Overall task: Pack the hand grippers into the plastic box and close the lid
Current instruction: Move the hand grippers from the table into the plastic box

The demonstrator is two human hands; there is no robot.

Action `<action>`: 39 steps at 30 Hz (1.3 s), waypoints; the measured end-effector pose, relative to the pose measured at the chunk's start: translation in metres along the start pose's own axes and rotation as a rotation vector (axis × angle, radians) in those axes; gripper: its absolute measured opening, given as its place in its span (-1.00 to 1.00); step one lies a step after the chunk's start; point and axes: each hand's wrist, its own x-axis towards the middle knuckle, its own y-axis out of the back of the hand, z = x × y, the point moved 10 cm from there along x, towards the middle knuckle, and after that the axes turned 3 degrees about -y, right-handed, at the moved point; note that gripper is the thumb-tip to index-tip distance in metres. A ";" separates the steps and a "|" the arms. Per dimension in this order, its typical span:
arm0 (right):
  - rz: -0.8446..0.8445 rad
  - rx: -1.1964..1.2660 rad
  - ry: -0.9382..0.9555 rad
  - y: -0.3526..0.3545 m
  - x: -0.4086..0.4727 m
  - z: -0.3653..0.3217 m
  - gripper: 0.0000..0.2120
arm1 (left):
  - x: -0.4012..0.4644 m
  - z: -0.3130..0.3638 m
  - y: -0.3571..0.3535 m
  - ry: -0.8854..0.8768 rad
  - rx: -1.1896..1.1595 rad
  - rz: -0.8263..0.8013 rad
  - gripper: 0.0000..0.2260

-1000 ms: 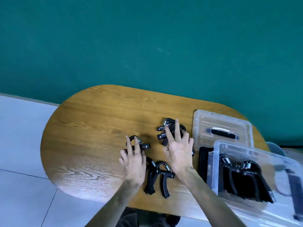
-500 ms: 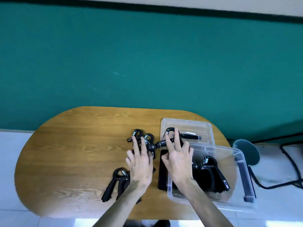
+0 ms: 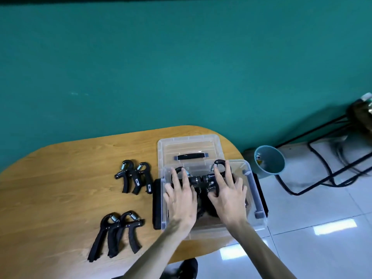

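Our left hand (image 3: 181, 195) and right hand (image 3: 228, 195) each clasp a hand gripper (image 3: 218, 174) inside the plastic box (image 3: 259, 210); its lid (image 3: 189, 146) lies behind, and four grippers (image 3: 133, 177) remain on the bench (image 3: 60, 188).

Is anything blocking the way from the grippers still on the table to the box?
Nothing visible. Both pairs lie on bare wood left of the open box; its lid sits behind it. Only both hands fill it.
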 end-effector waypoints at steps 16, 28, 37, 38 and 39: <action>-0.226 -0.008 -0.013 -0.095 0.022 0.068 -0.26 | 0.016 -0.009 -0.088 0.095 0.122 -0.125 -0.45; -0.241 -0.011 0.132 -0.117 0.020 0.060 -0.21 | 0.016 -0.016 -0.104 0.090 0.188 -0.105 -0.36; -0.253 -0.096 0.135 -0.114 0.018 0.056 -0.32 | 0.016 -0.015 -0.095 0.011 0.124 -0.095 -0.45; -0.241 -0.112 0.127 -0.110 0.018 0.055 -0.37 | 0.015 -0.015 -0.094 -0.013 0.136 -0.096 -0.45; -0.223 -0.120 0.117 -0.107 0.018 0.054 -0.40 | 0.015 -0.016 -0.092 -0.033 0.144 -0.102 -0.44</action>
